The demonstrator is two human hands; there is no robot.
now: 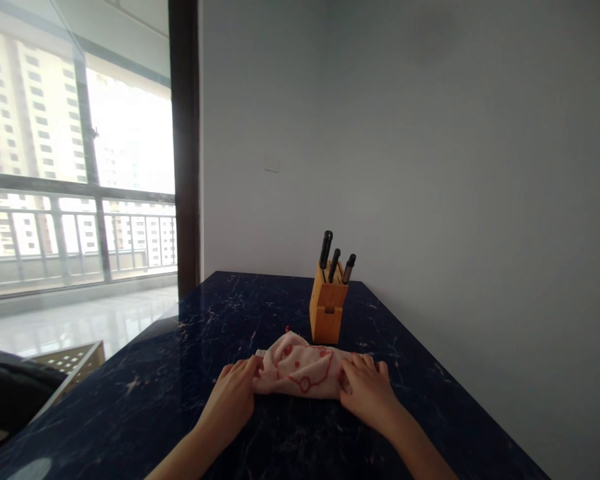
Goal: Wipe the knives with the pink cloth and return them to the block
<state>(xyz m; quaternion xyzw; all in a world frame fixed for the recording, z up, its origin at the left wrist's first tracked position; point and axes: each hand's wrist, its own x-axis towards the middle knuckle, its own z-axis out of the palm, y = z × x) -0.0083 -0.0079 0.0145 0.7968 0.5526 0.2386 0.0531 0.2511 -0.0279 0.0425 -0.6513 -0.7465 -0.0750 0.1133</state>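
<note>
A crumpled white cloth with a red pattern [297,370] lies on the dark blue marble table [180,373]. My left hand [233,393] rests on the cloth's left end, fingers curled over its edge. My right hand [365,390] presses on the right end, its fingers bent onto the fabric. Just behind the cloth stands a wooden knife block [327,310] with three black-handled knives [334,260] upright in it.
A grey wall [430,167] runs along the table's right side and back. At left, a dark door frame [185,147] borders a glass window onto a balcony. A perforated wooden crate [75,360] and a dark object [5,400] sit low at left.
</note>
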